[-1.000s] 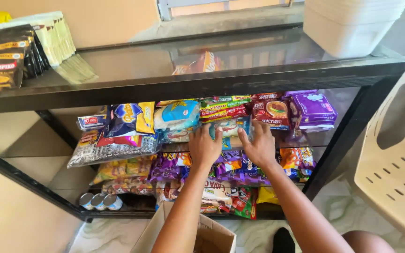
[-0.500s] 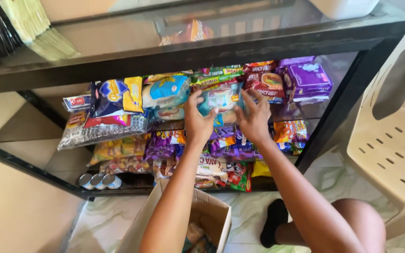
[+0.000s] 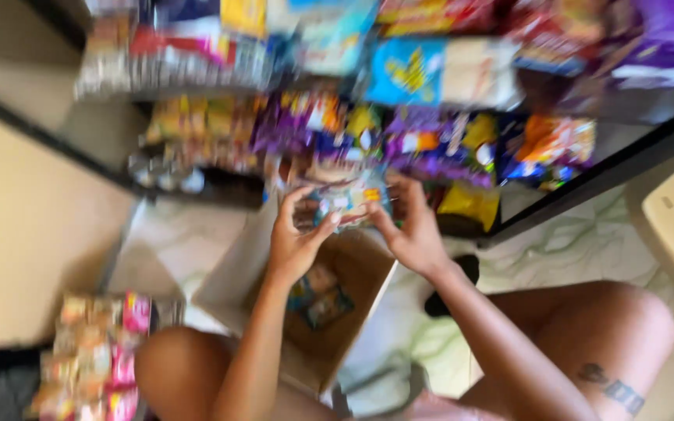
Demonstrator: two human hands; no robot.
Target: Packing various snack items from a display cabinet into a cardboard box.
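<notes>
Snack packet (image 3: 346,199), blurred, sits pinched between both hands, left hand (image 3: 296,243) and right hand (image 3: 413,234) gripping its ends, above the open cardboard box (image 3: 352,312), just below the crowded shelf (image 3: 587,175) edge.

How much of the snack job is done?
Done: the shelves look packed with snack packs. In hand: the left hand and right hand hold a small pack above the open box. Left: more packs lie in the box, and a pile sits on the floor.
</notes>
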